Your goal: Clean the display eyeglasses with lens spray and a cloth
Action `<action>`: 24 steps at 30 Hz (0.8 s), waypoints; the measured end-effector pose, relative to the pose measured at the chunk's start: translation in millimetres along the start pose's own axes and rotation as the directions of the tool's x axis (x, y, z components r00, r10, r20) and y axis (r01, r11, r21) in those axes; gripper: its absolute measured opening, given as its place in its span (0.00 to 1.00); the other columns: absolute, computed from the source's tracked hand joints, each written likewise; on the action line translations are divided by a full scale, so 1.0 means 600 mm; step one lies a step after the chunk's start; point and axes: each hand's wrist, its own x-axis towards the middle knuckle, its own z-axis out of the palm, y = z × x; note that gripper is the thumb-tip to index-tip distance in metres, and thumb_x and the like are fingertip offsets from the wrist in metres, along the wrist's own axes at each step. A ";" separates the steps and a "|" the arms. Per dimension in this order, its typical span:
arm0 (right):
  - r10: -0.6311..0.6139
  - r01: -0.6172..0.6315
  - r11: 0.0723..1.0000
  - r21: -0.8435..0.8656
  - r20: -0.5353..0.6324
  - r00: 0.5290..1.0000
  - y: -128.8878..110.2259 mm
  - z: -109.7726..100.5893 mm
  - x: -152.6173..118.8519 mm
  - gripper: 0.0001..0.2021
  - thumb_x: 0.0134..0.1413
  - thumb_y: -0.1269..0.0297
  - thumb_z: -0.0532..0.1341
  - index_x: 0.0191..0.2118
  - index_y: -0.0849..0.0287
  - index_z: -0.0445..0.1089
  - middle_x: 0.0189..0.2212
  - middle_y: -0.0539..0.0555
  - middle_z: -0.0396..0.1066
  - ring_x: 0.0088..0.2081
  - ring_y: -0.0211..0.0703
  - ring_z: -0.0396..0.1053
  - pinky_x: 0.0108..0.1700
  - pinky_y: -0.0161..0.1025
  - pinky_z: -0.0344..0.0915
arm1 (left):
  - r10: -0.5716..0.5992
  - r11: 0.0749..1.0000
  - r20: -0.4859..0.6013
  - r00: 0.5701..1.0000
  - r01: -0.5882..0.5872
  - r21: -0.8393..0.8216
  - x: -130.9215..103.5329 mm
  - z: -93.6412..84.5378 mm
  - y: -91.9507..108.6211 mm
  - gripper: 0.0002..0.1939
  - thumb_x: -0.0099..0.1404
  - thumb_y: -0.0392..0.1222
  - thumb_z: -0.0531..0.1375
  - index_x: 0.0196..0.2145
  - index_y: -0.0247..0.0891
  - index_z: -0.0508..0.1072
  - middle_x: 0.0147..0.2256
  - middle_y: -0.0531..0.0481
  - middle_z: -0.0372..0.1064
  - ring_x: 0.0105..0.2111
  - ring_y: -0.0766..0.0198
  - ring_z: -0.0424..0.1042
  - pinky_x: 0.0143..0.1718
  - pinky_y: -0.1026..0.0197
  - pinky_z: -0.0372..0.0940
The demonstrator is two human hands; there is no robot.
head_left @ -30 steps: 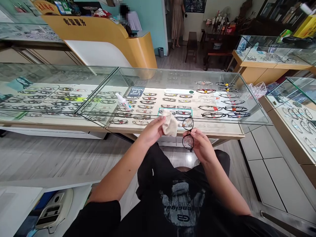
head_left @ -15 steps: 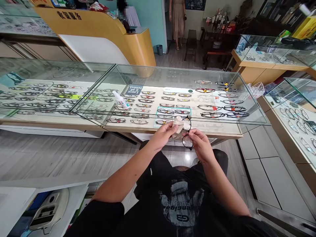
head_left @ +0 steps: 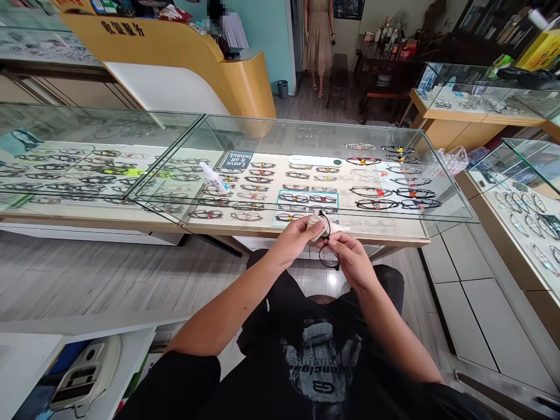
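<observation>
My left hand [head_left: 295,240] is closed on a pale, crumpled cloth [head_left: 315,225], which is pressed around the upper lens of a pair of dark round-rimmed eyeglasses [head_left: 329,256]. Thumb and fingers of my right hand [head_left: 350,255] pinch the glasses near the bridge. Their lower lens hangs beneath my fingers and looks speckled with droplets. Most of the upper lens is hidden by the cloth. Both hands are just over the near edge of a glass display case [head_left: 385,230]. A white spray bottle [head_left: 214,178] stands on its glass top, left of my hands.
Rows of eyeglass frames [head_left: 256,188] lie inside the case. More glass cases stand at the right [head_left: 520,204] and far right [head_left: 476,105]. Behind is a yellow counter [head_left: 175,41]. A person in a long dress [head_left: 318,41] stands near a wooden bench [head_left: 339,76].
The cloth now wraps over the upper lens, where earlier it was beside it. The glasses have shifted slightly left. In the background, the person has moved a little to the right.
</observation>
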 end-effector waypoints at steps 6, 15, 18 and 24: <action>-0.026 0.026 1.000 0.011 -0.007 1.000 -0.001 -0.002 0.000 0.11 0.58 0.51 0.76 0.36 0.52 0.83 0.34 0.53 0.81 0.42 0.46 0.77 0.53 0.42 0.70 | 0.023 1.000 0.072 0.997 -0.023 -0.003 -0.004 0.001 -0.002 0.24 0.60 0.60 0.76 0.42 0.38 0.80 0.36 0.50 0.74 0.36 0.64 0.70 0.41 0.60 0.65; -0.013 0.012 0.999 0.037 0.018 1.000 0.015 0.006 -0.003 0.14 0.55 0.54 0.78 0.45 0.52 0.83 0.39 0.52 0.83 0.43 0.49 0.78 0.56 0.48 0.72 | 0.066 0.994 -0.045 0.997 -0.069 -0.079 -0.008 0.038 -0.008 0.28 0.59 0.67 0.74 0.35 0.40 0.74 0.26 0.56 0.63 0.24 0.69 0.60 0.26 0.62 0.57; -0.009 0.008 0.999 0.047 0.018 1.000 0.016 0.007 -0.007 0.14 0.55 0.53 0.78 0.43 0.52 0.84 0.38 0.51 0.83 0.43 0.49 0.78 0.57 0.48 0.72 | 0.046 0.996 -0.078 0.996 -0.052 -0.066 -0.001 0.040 -0.010 0.30 0.63 0.73 0.68 0.33 0.41 0.73 0.24 0.55 0.62 0.22 0.68 0.59 0.24 0.61 0.55; 0.065 -0.060 0.994 0.095 -0.049 0.997 -0.007 -0.003 -0.010 0.14 0.51 0.50 0.79 0.35 0.54 0.83 0.31 0.53 0.80 0.37 0.46 0.77 0.47 0.44 0.73 | 0.040 0.984 0.129 0.991 -0.017 -0.175 -0.007 0.022 0.001 0.23 0.63 0.59 0.74 0.42 0.39 0.77 0.34 0.51 0.71 0.31 0.66 0.68 0.34 0.61 0.65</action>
